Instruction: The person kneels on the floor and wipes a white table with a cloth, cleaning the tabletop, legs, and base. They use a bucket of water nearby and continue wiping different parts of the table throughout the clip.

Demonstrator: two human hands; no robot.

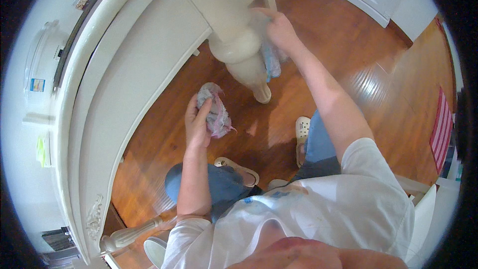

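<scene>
Counter (144, 52): white, on our left.
Leg (244, 67): below the counter's far corner.
Right grip (281, 30): grasping our bluish cloth (272, 64) beside that leg.
Left grip (195, 123): clasping our grey-pink cloth (217, 114), out from the counter's long edge.

Left of table leg (242, 52), cloth (219, 118) in left hand (195, 125); right of leg, second cloth (272, 64), apparently in right hand (282, 32); beneath all, floor (338, 40).
</scene>
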